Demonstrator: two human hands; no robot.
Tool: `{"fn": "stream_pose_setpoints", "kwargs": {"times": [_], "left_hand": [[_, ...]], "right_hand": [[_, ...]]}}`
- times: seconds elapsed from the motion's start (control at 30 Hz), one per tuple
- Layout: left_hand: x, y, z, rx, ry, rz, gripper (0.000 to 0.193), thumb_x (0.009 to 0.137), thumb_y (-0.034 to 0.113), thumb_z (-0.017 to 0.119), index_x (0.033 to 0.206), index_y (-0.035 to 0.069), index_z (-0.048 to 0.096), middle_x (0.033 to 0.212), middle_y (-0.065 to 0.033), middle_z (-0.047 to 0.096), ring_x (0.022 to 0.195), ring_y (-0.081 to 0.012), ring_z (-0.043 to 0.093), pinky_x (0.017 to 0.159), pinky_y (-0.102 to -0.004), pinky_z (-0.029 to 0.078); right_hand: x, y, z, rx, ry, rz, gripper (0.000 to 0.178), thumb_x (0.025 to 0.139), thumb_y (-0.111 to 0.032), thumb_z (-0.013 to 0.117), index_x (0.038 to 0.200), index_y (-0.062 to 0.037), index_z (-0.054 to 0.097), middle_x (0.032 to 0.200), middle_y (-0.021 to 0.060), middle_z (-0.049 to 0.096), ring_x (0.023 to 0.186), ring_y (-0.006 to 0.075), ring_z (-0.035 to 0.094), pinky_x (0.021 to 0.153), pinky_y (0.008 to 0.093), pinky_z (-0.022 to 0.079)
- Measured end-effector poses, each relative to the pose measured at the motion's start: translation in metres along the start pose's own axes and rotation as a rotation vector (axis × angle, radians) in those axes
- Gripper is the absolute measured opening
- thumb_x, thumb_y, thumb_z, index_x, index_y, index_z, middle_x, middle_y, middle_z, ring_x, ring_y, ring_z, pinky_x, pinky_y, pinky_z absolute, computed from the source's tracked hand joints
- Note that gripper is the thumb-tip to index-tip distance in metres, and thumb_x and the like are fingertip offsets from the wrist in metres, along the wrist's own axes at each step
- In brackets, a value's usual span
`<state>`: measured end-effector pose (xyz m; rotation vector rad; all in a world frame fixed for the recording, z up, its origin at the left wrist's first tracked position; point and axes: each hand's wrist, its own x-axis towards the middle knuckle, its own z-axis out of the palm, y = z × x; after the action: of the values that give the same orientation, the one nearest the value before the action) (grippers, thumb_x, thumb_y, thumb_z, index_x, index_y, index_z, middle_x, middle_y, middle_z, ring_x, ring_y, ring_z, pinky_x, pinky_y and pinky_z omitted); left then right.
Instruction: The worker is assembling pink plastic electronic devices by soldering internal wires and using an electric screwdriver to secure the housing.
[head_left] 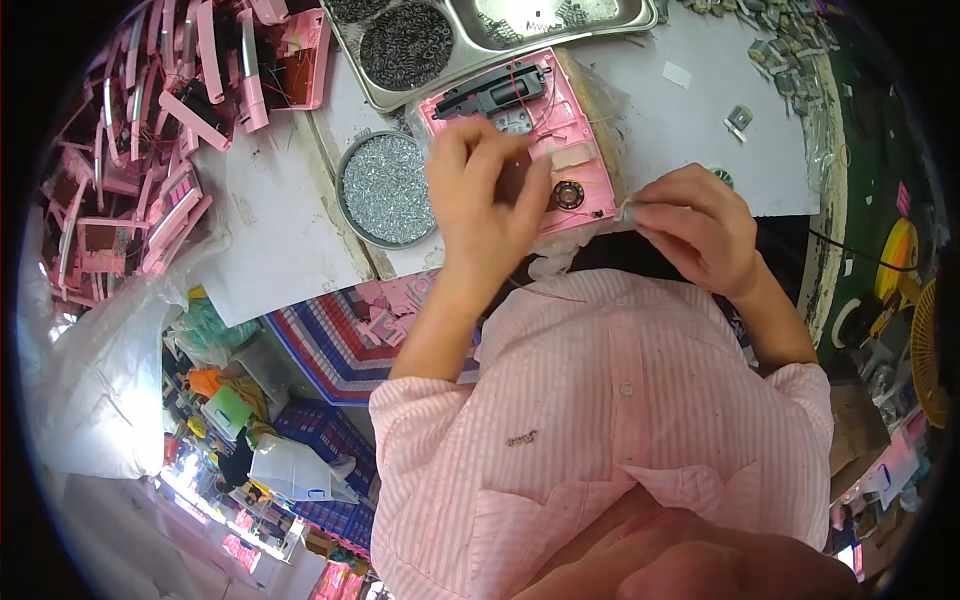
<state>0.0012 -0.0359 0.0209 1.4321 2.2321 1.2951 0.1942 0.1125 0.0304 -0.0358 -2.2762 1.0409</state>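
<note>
An opened pink plastic housing (585, 125) lies on the table in front of me, with a black mechanism (492, 95) at its far end and a round black speaker (568, 195) near its close corner. Over the housing's left side, my left hand (480, 195) is bent, thumb and forefinger tips drawn together; whatever may be between them is too blurred to make out. Just off the near right corner, my right hand (700, 225) pinches a small grey piece (628, 212) between thumb and fingers. Thin wires run across the housing.
A round dish of small silver screws (388, 190) stands left of the housing. Behind it is a metal tray (465, 45) with dark springs. Pink housings (150, 130) are heaped at far left, small grey parts (785, 65) at far right. A striped bag (330, 345) hangs below the table edge.
</note>
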Motion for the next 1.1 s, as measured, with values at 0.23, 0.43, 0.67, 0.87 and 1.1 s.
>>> {"fn": "stream_pose_setpoints", "kwargs": {"times": [0.23,0.43,0.67,0.87,1.1], "left_hand": [[0.039,0.003,0.015,0.570,-0.014,0.185,0.021,0.070,0.027,0.082,0.086,0.014,0.077,0.091,-0.0034,0.054,0.091,-0.0256,0.053,0.084,-0.0439,0.034],[0.043,-0.006,0.022,0.555,0.015,0.244,0.013,0.072,0.022,0.079,0.080,0.013,0.074,0.092,-0.0023,0.055,0.091,-0.0253,0.052,0.086,-0.0436,0.032],[0.007,-0.012,0.002,0.268,0.158,0.135,0.011,0.080,0.009,0.071,0.090,0.006,0.066,0.099,-0.0107,0.058,0.094,-0.0275,0.054,0.087,-0.0418,0.037],[-0.007,-0.032,-0.002,0.035,0.214,0.024,0.005,0.094,0.001,0.058,0.098,0.001,0.060,0.104,-0.0147,0.062,0.097,-0.0269,0.058,0.089,-0.0376,0.044],[0.002,-0.036,-0.005,0.039,0.125,0.069,0.008,0.097,0.007,0.059,0.103,0.003,0.064,0.098,-0.0088,0.070,0.091,-0.0229,0.064,0.083,-0.0340,0.049]], "right_hand": [[-0.005,0.002,-0.008,-0.012,0.046,0.064,0.036,0.073,0.007,0.078,0.106,-0.0015,0.068,0.099,0.0140,0.069,0.080,0.0283,0.066,0.067,0.0339,0.053],[-0.001,0.005,-0.010,-0.024,0.113,0.120,0.037,0.075,0.009,0.076,0.110,0.0003,0.067,0.102,0.0157,0.071,0.085,0.0305,0.068,0.072,0.0350,0.055],[0.021,0.022,0.003,-0.094,0.004,0.280,0.031,0.085,-0.005,0.071,0.115,-0.0029,0.065,0.110,0.0131,0.070,0.097,0.0306,0.067,0.084,0.0350,0.054],[0.053,0.046,0.031,-0.395,-0.162,0.104,0.027,0.087,-0.015,0.071,0.111,-0.0056,0.064,0.142,0.0107,0.056,0.137,0.0380,0.041,0.109,0.0455,0.041],[0.076,0.036,0.035,-0.499,-0.294,0.124,0.024,0.083,-0.015,0.074,0.105,-0.0066,0.065,0.146,0.0093,0.051,0.139,0.0387,0.037,0.110,0.0470,0.040]]}}
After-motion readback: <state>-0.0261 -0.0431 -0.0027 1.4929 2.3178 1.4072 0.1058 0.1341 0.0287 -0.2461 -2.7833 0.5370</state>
